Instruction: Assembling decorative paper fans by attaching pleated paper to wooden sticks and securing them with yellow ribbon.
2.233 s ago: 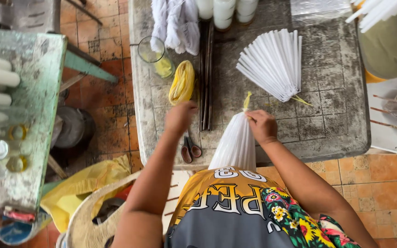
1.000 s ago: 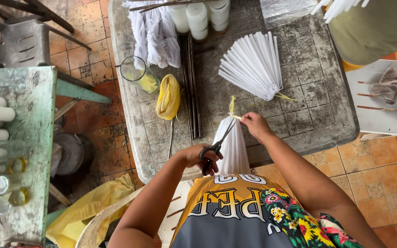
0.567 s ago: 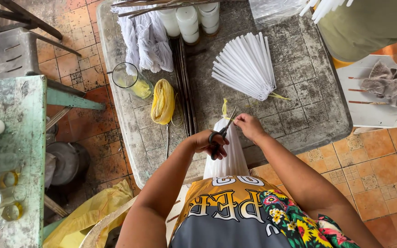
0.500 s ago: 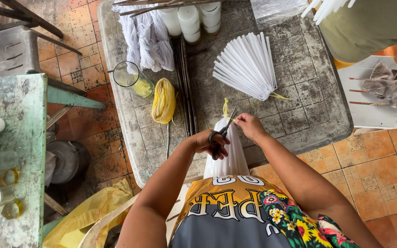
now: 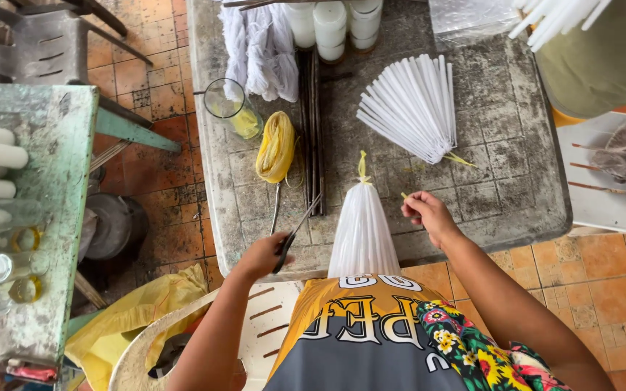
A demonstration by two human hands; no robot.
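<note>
Scissors (image 5: 295, 232) w/ left hand (image 5: 262, 257) now off bundle (image 5: 362, 232)

clear plastic bag (image 5: 472, 18) at table's far edge, yellow bag (image 5: 139, 311) on floor

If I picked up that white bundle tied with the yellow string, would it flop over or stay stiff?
The white bundle would probably stay fairly stiff: it looks made of straight thin sticks, like the fanned bundle beside it. The yellow tie pinches only the top, so the loose wide end might splay. It seems light, and likely wouldn't roll far, being cone-shaped.
</note>
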